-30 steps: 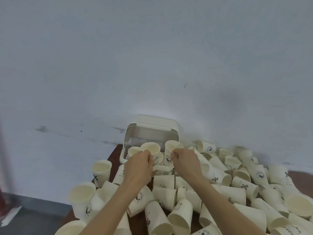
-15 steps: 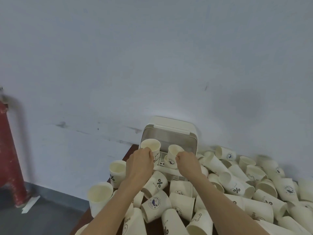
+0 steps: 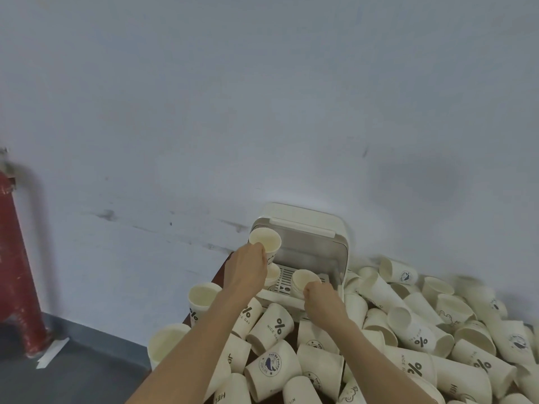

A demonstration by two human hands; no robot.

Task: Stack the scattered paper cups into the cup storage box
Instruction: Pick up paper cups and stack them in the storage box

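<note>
Currently loading: our left hand grips a raised paper cup, right hand pinches another cup over the storage box grille. Next, nest them.

The left hand covered most of the wall of the cup it gripped, and hid much of a second cup below it. The right hand hid the near side of another cup on the storage box floor. Heaped cups buried the table except its left edge. The frame's right and bottom edges cut the heap off.
</note>
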